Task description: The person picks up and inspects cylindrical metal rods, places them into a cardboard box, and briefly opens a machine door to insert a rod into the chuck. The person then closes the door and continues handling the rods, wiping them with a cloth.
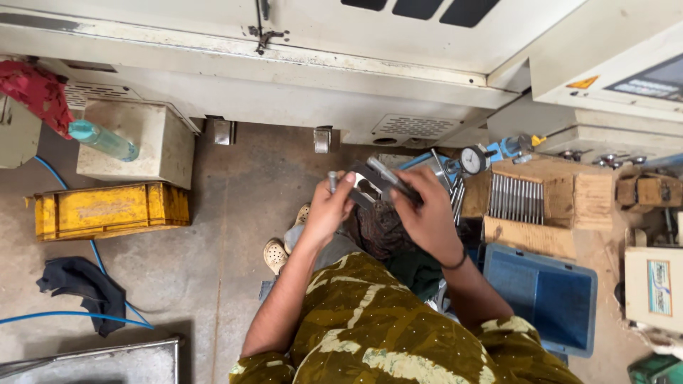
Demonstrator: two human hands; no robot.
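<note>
Nearest the camera a patterned olive shirt (398, 341) fills the bottom edge and hides the lap. Both forearms rise from it and meet at mid-frame. The left hand (329, 206) is curled round one end of a dark metal gauge (373, 183), thumb pressed on top; a small grey pin (332, 179) sticks up above its knuckles, but how it is held cannot be made out. The right hand (427, 210) pinches a slim grey rod (391, 178) that lies across the gauge, its fingers closed over it and covering the gauge's right side. The gauge sits in the air between the two hands, above the knees; its shape is hard to read.

Below the hands two sandals (284, 242) show on the floor, partly hidden by the left arm. To the right, a blue crate (548, 299) is partly covered by the right arm. Beyond it a wooden tray (562, 199) holds a row of steel pins (516, 198), and a dial gauge (472, 160) stands just behind the hands. To the left lie a dark cloth (82, 288), a blue hose (64, 313) and a yellow crate (110, 210). Farther off, a clear bottle (103, 140) rests on a beige box (153, 146), beside a red rag (35, 92) cut off by the frame's edge. The pale machine (341, 64) runs along the top.
</note>
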